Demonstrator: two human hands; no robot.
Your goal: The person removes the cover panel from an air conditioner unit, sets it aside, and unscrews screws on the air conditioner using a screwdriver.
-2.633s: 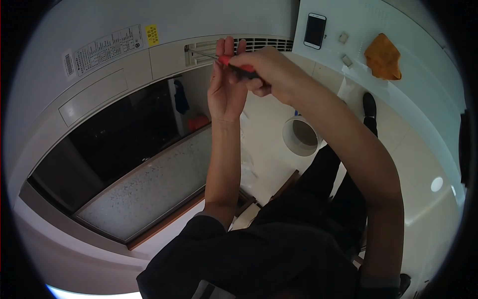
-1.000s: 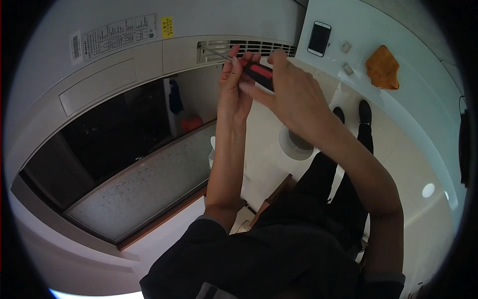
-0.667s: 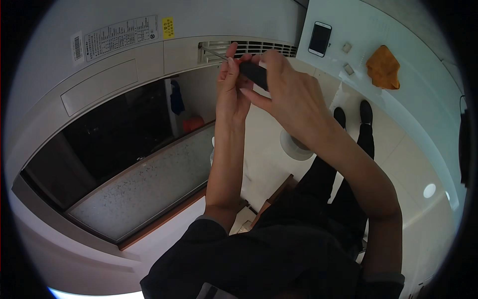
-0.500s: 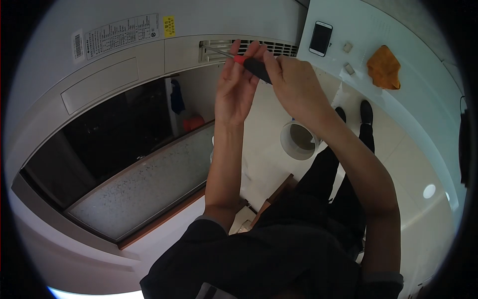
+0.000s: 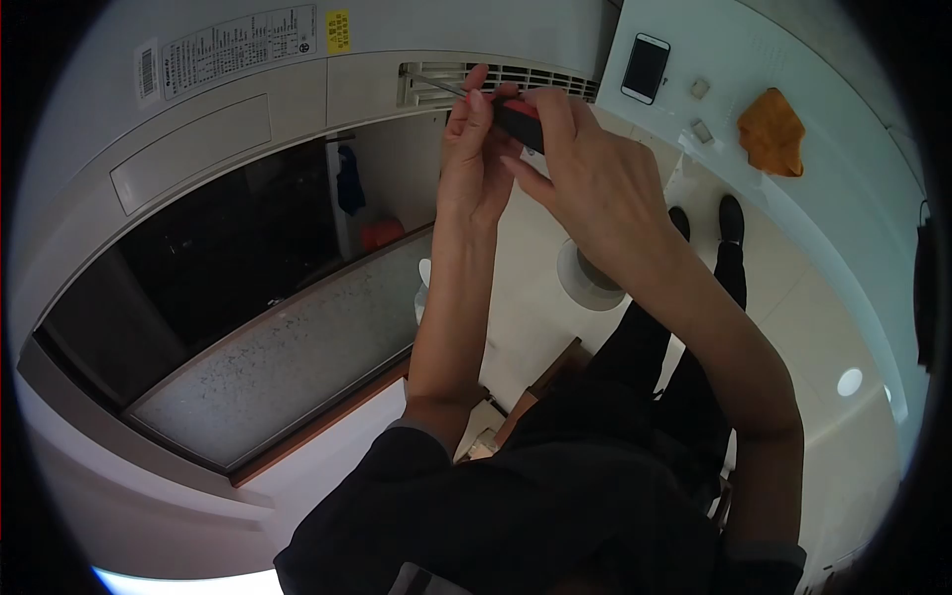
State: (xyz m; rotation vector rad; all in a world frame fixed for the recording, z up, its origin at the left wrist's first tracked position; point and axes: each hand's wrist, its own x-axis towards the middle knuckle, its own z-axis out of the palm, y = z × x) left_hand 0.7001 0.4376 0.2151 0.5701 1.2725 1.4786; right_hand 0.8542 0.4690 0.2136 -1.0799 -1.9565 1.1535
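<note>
A screwdriver (image 5: 518,127) with a black and red handle reaches left into the louvred air vent (image 5: 424,91) of a large white unit. The tip of its shank meets the left end of the vent opening. My left hand (image 5: 474,164) closes its thumb and fingers around the front of the screwdriver, where the shank meets the handle. Over the back of the handle curl the fingers of my right hand (image 5: 605,183), while its thumb stands off below. Part of the handle is hidden by my fingers.
To the right, a glossy pale surface holds a phone (image 5: 646,69), two small pale pieces, and an orange cloth (image 5: 772,133). A white bucket (image 5: 583,283) stands on the floor below my right forearm. Left of my arms is a frosted glass panel (image 5: 288,362).
My left thumb has closed in on the screwdriver. My right hand has rolled over the handle, and its thumb has come away from it. The view has shifted slightly.
</note>
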